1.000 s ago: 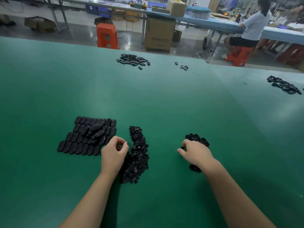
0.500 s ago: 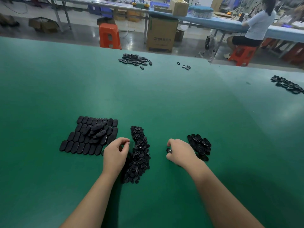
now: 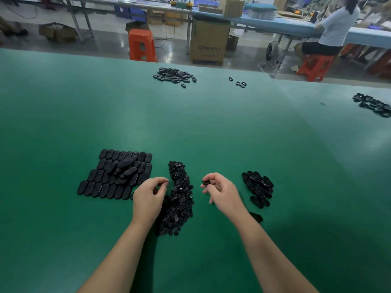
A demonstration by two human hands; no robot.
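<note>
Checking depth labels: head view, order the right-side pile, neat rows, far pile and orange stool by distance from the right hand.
From the right hand:
1. Right-side pile, just to its right.
2. Neat rows, front left.
3. Far pile, near the far edge.
4. Orange stool, on the floor beyond.

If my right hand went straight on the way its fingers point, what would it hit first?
Probably the middle heap of small black parts: the right hand, pinching a small black piece, points left at it. Its height is unclear, so it might pass over.
</note>
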